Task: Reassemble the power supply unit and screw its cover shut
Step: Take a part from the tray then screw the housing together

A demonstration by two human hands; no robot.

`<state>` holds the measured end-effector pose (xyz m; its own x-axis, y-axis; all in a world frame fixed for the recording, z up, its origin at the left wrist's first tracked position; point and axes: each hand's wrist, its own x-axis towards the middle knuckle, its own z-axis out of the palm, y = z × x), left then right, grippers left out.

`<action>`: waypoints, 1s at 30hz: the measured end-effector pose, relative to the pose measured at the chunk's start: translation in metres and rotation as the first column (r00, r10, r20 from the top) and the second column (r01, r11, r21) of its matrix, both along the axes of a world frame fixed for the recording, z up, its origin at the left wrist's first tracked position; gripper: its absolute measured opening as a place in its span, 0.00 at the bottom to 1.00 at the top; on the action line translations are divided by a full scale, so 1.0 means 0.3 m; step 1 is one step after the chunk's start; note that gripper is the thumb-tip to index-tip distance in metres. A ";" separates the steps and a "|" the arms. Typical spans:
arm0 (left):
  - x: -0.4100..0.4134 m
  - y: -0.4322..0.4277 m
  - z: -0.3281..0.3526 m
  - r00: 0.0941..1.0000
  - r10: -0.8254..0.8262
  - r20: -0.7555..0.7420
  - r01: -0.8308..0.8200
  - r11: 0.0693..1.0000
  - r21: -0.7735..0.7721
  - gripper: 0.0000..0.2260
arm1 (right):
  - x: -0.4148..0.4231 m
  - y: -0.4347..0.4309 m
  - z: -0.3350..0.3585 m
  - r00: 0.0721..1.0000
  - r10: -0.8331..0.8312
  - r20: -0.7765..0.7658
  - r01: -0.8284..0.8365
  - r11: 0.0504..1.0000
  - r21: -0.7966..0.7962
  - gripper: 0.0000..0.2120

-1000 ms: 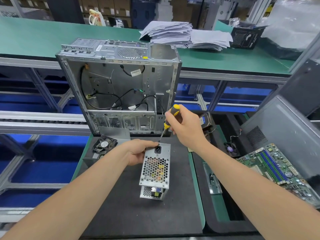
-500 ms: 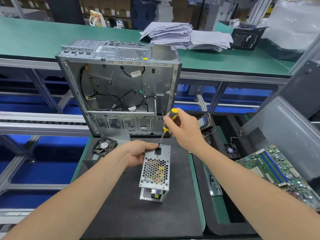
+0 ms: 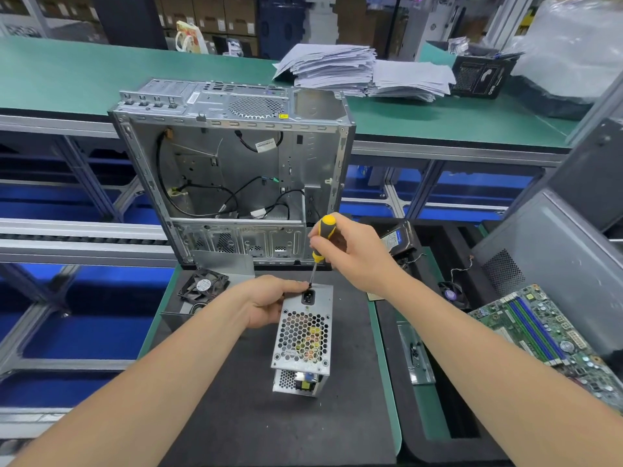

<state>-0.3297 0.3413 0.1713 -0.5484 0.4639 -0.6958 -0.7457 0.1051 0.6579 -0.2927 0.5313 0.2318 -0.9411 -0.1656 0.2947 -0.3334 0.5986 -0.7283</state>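
The power supply unit (image 3: 303, 335), a silver metal box with a honeycomb grille and a black socket, stands on the dark mat in the middle. My left hand (image 3: 269, 301) grips its upper left edge, fingers curled over the top. My right hand (image 3: 350, 254) holds a yellow and black screwdriver (image 3: 322, 244) almost upright. Its tip touches the top left corner of the unit, right beside my left fingertips.
An open, stripped computer case (image 3: 232, 170) stands behind the mat. A small black fan (image 3: 204, 285) lies at the left, a green motherboard (image 3: 546, 338) at the right, a metal bracket (image 3: 416, 357) beside the mat. Paper stacks (image 3: 364, 72) sit on the far green bench.
My right hand with the screwdriver has shifted slightly and lowered, the tip staying at the unit's top corner. My left hand keeps its hold on the unit.
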 end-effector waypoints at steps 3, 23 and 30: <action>-0.004 0.002 -0.007 0.999 -0.002 -0.042 0.001 1.000 -0.022 0.16 | -0.013 0.013 0.038 0.995 0.099 0.013 -0.100 0.992 0.075 0.10; 0.000 0.001 -0.008 0.992 -0.016 -0.125 0.008 0.998 -0.070 0.13 | -0.059 -0.033 0.138 0.978 0.201 -0.049 -0.154 0.865 0.478 0.04; -0.002 0.008 -0.016 0.990 -0.016 -0.139 0.003 0.996 -0.087 0.14 | -0.074 -0.094 0.151 0.979 -0.159 -0.130 0.202 0.637 0.744 0.28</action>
<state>-0.3304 0.3438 0.1663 -0.6386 0.4108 -0.6507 -0.6462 0.1729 0.7434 -0.3148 0.5030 0.2770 -0.9652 -0.1778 0.1918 -0.1789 0.9838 0.0114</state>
